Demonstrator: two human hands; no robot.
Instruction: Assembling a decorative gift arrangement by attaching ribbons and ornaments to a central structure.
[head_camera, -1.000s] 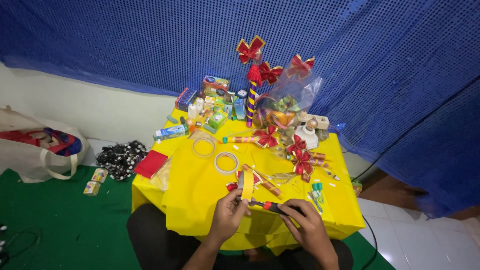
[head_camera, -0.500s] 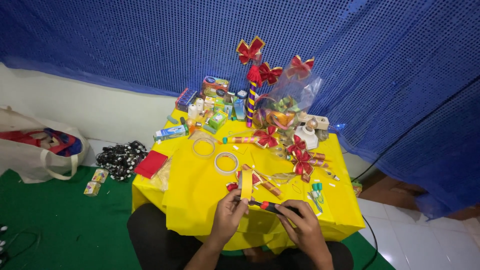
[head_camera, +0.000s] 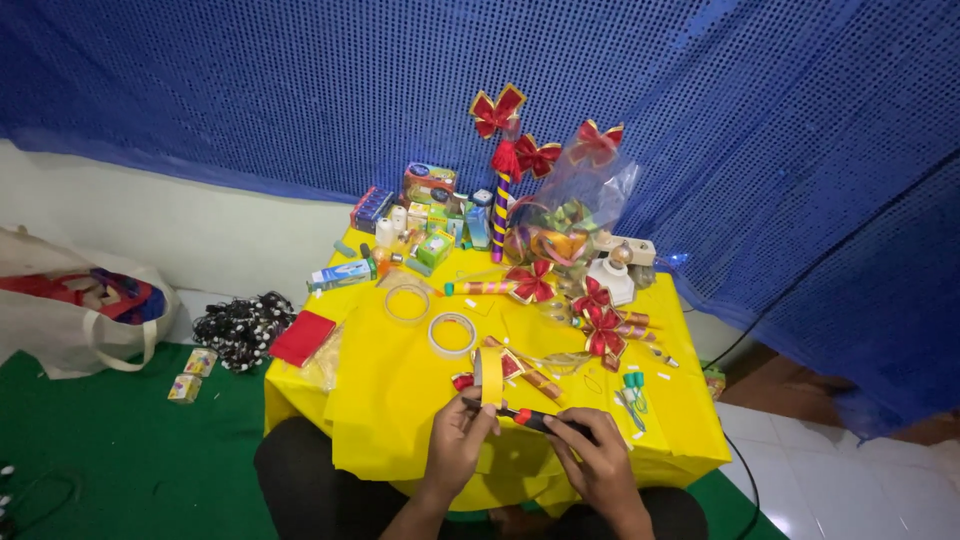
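A blue netted curtain (head_camera: 250, 90) fills the whole back of my view, and below it a green floor mat (head_camera: 110, 460) spreads to my left. On that mat, against the pale wall, sits a white cloth bag (head_camera: 80, 330) with red things inside, and beside it a dark heap of small black pieces (head_camera: 235, 325). In front of me stands the desk (head_camera: 400, 400), draped in a yellow cloth, its far end crowded with small boxes (head_camera: 430, 215), a clear plastic bag (head_camera: 575, 210) stuffed with coloured bits, and a tall striped stick (head_camera: 500, 215) topped with red bows (head_camera: 515, 135). More red bows (head_camera: 600, 315) lie along the right side, with a pair of green-handled scissors (head_camera: 632, 395) near the right edge. A flat red piece (head_camera: 302, 338) hangs at the left corner. Two clear tape rings (head_camera: 452, 333) lie in the middle, apart from each other. Close to my edge, my left hand (head_camera: 460, 440) has its grip closed on a roll of yellow tape (head_camera: 491, 376), held upright just above the cloth. My right hand (head_camera: 595, 455) is clenched around a red and black cutter (head_camera: 535, 417), whose tip points toward the roll and lies just beside my left fingers (head_camera: 480, 420); I cannot tell whether it touches the tape.
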